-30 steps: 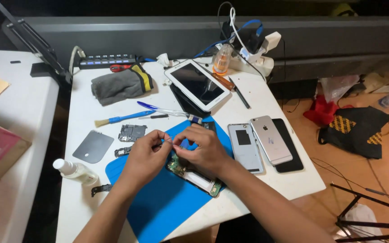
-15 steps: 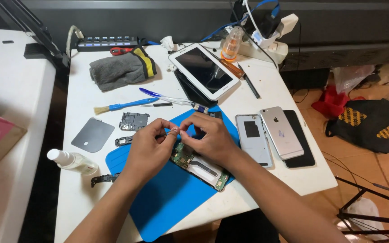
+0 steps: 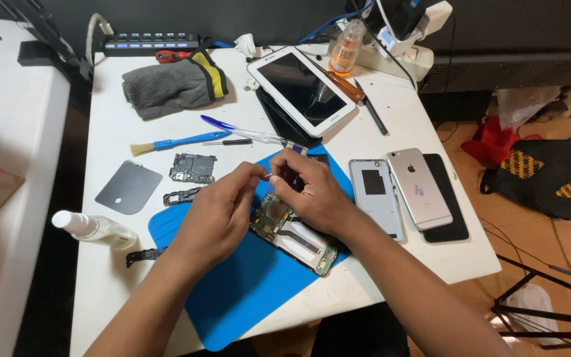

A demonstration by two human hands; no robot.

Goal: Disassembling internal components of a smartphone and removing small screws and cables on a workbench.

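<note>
Little has shifted since the earlier frame: both hands are kept together over the opened phone (image 3: 292,235) on the blue mat (image 3: 246,291). Left hand (image 3: 216,215) and right hand (image 3: 312,192) are pinched on something tiny at the phone's 12 o'clock end; it cannot be identified. A component-handling step is judged; steady fine placement is called for.

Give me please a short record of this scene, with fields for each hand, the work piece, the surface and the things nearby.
left hand: fingertips pinched, meeting the right hand above the opened phone
right hand: fingertips pinched; whether it holds a small part cannot be told
opened phone: lies with its circuit board exposed, on the blue mat
blue mat: on the white table
to the right: grey back cover, silver phone
behind: white tablet, blue brush, grey cloth
to the left: white spray bottle
</note>
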